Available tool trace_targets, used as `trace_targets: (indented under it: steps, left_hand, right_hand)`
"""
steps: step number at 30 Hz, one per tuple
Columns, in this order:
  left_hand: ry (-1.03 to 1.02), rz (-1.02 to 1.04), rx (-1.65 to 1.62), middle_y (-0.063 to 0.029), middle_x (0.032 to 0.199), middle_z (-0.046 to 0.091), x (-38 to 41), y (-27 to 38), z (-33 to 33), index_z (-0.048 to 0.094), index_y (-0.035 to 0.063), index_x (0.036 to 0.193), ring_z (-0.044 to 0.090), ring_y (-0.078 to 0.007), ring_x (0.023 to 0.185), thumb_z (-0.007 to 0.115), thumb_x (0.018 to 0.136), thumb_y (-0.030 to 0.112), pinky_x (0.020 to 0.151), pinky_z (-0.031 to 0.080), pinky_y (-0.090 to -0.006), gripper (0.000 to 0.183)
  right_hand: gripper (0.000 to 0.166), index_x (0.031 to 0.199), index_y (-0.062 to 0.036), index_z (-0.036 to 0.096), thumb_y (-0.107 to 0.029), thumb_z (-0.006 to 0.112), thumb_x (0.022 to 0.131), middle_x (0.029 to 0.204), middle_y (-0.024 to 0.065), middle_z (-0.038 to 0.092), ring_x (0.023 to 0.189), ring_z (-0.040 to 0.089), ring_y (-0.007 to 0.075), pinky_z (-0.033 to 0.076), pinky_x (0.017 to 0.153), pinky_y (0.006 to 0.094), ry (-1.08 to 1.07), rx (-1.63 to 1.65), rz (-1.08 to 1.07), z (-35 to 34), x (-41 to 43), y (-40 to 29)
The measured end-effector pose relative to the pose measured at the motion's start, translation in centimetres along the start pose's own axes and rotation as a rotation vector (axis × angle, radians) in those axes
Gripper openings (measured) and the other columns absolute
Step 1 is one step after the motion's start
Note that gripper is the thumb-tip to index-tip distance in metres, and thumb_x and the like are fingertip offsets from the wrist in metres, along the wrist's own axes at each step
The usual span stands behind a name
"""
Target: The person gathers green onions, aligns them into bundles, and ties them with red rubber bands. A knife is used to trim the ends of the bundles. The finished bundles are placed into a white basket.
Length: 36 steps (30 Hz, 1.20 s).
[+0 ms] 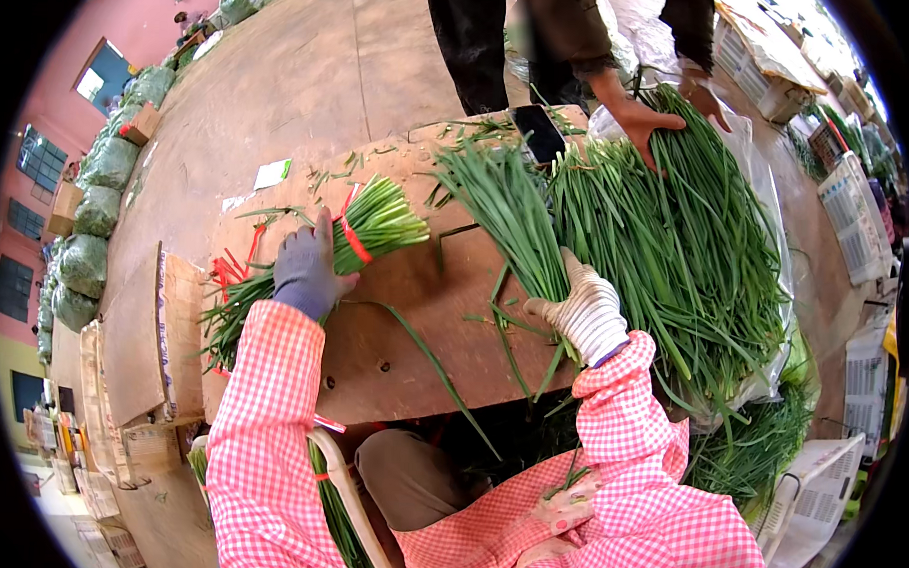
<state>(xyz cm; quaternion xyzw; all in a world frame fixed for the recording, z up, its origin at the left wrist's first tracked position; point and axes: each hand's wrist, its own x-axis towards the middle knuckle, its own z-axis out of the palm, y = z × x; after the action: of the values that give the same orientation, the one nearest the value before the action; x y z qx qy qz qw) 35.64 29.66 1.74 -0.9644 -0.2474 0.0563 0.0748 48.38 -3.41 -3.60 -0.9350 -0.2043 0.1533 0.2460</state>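
My left hand (305, 267), in a grey-purple knit glove, grips a bundle of garlic chives (385, 225) bound with red tape. The bundle's pale cut ends point right, and its leaf tips stick out to the left beneath my wrist. My right hand (585, 303), in a white striped glove, is closed around a loose bunch of chives (513, 211) whose leaves fan up and away from me. Beside it on the right lies a large heap of loose chives (673, 269). Both hands are over a wooden table (422, 343).
Another person's hands (640, 121) touch the heap's far end. A dark smartphone (538, 133) lies at the table's far side amid trimmings. Red ties (230, 272) lie left. A white crate (815, 492) stands low right; a basket (342, 490) holding chives is beside my leg.
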Motion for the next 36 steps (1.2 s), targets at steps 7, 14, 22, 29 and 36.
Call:
trace_targets:
  steps: [7,14,22,29,36]
  left_hand:
    - [0.315,0.095,-0.067,-0.0184,0.113,0.049,-8.1,-1.2,-4.3,0.019,0.0066,0.146,0.048,-0.0346,0.104,0.083,0.060,0.033,0.092,0.041,-0.0448,0.110]
    - [0.312,0.186,0.033,-0.0177,0.110,0.049,-13.4,1.2,-6.2,0.020,0.0038,0.145,0.047,-0.0341,0.101,0.083,0.058,0.037,0.091,0.040,-0.0445,0.112]
    - [0.211,0.186,0.039,-0.0170,0.113,0.049,-16.7,2.4,-5.5,0.020,0.0026,0.145,0.048,-0.0339,0.104,0.082,0.056,0.042,0.093,0.039,-0.0450,0.115]
    - [0.087,0.118,-0.017,-0.0183,0.116,0.049,-17.1,2.6,-4.1,0.018,0.0044,0.146,0.047,-0.0353,0.109,0.082,0.058,0.041,0.096,0.038,-0.0451,0.115]
    - [0.112,0.083,0.037,-0.0175,0.109,0.052,-16.0,2.0,-1.3,0.020,0.0018,0.144,0.050,-0.0321,0.102,0.081,0.058,0.045,0.091,0.041,-0.0431,0.114]
  right_hand:
    - [0.078,0.124,-0.0046,0.056,-0.049,0.079,0.064,0.115,0.0189,0.060,0.101,0.061,0.0335,0.050,0.087,0.0394,0.162,0.042,-0.124,-3.2,-2.6,0.1]
    - [0.025,0.081,-0.0034,0.067,-0.021,0.078,0.068,0.076,0.0130,0.063,0.067,0.062,0.0268,0.051,0.064,0.0350,0.228,0.779,-0.523,-3.8,-7.7,-7.4]
    - [0.021,0.075,-0.0012,0.064,-0.017,0.077,0.069,0.072,0.0142,0.060,0.066,0.059,0.0322,0.048,0.062,0.0381,0.150,0.601,-0.546,-0.5,-9.0,-10.1]
    - [0.015,0.077,0.0007,0.065,-0.013,0.069,0.074,0.066,0.0090,0.063,0.059,0.056,0.0122,0.048,0.061,0.0286,0.008,1.049,-0.241,1.0,-9.9,-8.5]
    - [0.016,0.085,-0.0028,0.069,-0.017,0.064,0.079,0.070,0.0105,0.065,0.062,0.061,0.0179,0.050,0.063,0.0303,-0.324,0.855,-0.240,1.0,-10.2,-3.8]
